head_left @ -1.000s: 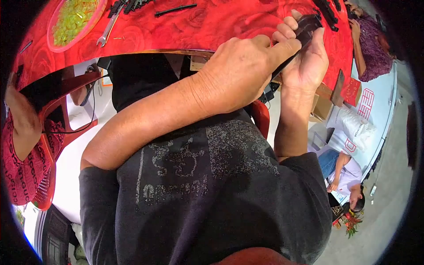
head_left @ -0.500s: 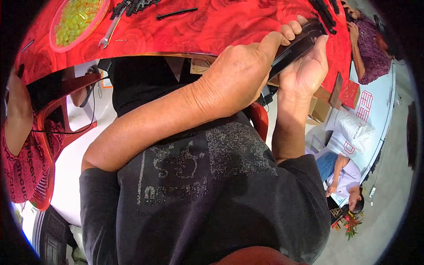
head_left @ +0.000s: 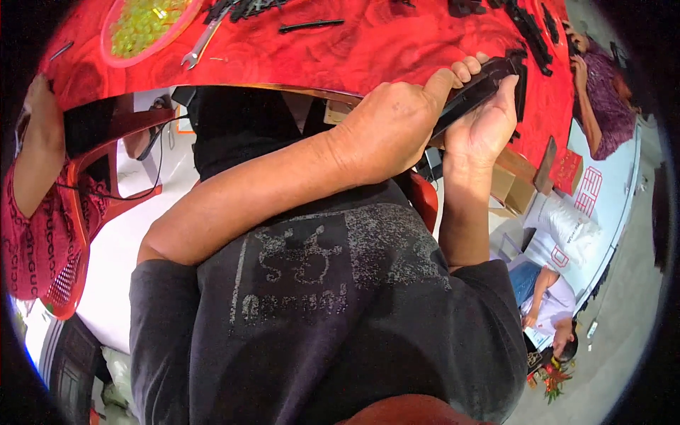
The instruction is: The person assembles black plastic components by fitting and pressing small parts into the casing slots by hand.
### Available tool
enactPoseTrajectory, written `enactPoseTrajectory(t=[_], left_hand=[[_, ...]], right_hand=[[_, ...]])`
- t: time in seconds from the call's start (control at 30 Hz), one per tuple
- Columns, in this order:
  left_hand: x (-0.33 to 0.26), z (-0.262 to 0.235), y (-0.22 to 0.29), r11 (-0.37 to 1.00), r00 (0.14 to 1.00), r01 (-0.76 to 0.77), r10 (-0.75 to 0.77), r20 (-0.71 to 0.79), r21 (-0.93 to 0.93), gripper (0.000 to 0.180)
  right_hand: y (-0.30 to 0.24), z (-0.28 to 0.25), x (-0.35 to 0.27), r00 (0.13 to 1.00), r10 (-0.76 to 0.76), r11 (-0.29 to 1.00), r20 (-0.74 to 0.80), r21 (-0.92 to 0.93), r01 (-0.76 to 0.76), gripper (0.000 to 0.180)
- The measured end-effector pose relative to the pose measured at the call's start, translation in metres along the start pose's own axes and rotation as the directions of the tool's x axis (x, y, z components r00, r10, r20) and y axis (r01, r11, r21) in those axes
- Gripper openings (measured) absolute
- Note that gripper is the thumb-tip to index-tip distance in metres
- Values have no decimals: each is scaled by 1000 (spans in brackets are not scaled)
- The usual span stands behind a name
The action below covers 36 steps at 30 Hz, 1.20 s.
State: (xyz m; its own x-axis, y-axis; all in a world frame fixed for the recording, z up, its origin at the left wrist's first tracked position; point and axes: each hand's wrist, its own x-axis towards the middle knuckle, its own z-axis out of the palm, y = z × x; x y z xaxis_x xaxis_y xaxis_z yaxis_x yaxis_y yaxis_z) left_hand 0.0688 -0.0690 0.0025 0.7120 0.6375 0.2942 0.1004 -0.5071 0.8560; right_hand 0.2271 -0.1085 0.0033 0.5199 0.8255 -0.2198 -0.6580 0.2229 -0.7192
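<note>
Apparently, the work I'm following is partway along on 1 piece, with nothing visible to mark it finished. At far left, a pink bowl (head_left: 185, 23) holds yellow-green pieces; right of it lie a spanner (head_left: 205, 39), a heap of black parts (head_left: 248, 8) and 1 loose black strip (head_left: 312, 26), all untouched. My left hand (head_left: 397, 124) lies against the lower end of a long black piece (head_left: 464, 103); its fingertips are hidden, so I can't tell how tightly they close. My right hand (head_left: 482, 134) cradles the piece, fingers curled over it and thumb on the opposite side. The piece slants up to the right, at the near edge of the bench (head_left: 340, 64). What is already done to it I can't make out; the loose parts lie separate.

For room, I have the widest bare run of red cover between the strip and my left hand, with the near edge curving along below. Further right is tighter: more black parts (head_left: 531, 39) lie just beyond the held piece, a cardboard box (head_left: 511, 188) stands beside my right forearm, and a co-worker in purple (head_left: 605, 99) is past the right edge.
</note>
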Motion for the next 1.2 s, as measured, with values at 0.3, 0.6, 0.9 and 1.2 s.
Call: enactPoseTrajectory(t=[0.3, 0.6, 0.9, 1.2], left_hand=[[8, -77, -46, 939, 988, 139, -109, -113, 313, 17], [4, -95, -77, 831, 988, -14, 98, -121, 556, 15], [-13, -65, -28, 966, 997, 78, -75, -20, 246, 13], [-21, -23, -14, 979, 983, 26, -62, 173, 204, 12]], right_hand=[[13, -16, 9, 983, -84, 992, -163, -107, 67, 49], [14, -17, 12, 996, -72, 997, -50, 0, 72, 51], [15, -22, 14, 992, -125, 992, -18, 24, 126, 55], [36, -37, 31, 981, -189, 981, -52, -53, 186, 60]])
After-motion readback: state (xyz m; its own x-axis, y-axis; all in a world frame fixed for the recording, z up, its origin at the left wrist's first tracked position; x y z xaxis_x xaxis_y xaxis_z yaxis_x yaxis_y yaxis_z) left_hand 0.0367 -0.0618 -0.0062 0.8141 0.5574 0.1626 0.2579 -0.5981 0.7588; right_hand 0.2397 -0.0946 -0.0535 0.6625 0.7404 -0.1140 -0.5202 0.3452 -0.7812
